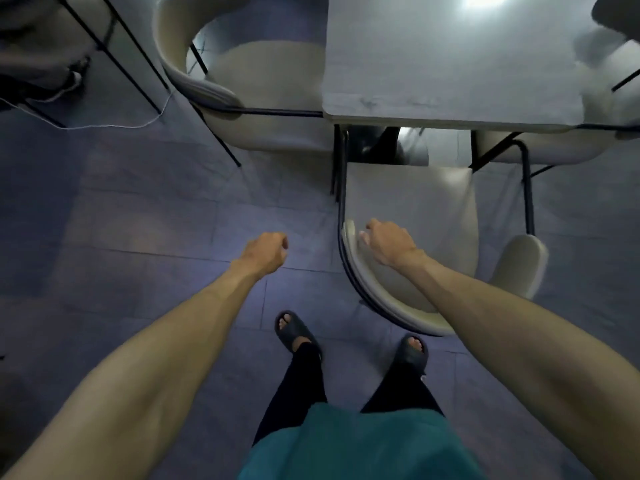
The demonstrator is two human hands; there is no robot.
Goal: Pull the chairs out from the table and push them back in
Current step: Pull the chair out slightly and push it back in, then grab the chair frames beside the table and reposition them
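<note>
A grey table (450, 81) fills the upper right. In front of me stands a cream chair (415, 202) with a curved backrest and dark metal frame, its seat partly out from under the table's near edge. My right hand (388, 242) rests on the left end of that backrest, fingers curled over its top. My left hand (265, 252) hangs over bare floor left of the chair, fingers closed, holding nothing. A second cream chair (270, 74) sits at the table's left side, seat partly under the top. A third chair (540, 147) shows at the right side.
My feet in dark slippers (298, 332) stand on the grey tiled floor just behind the near chair. A black-legged stand (114, 53) and a white cable (104, 126) lie at the upper left.
</note>
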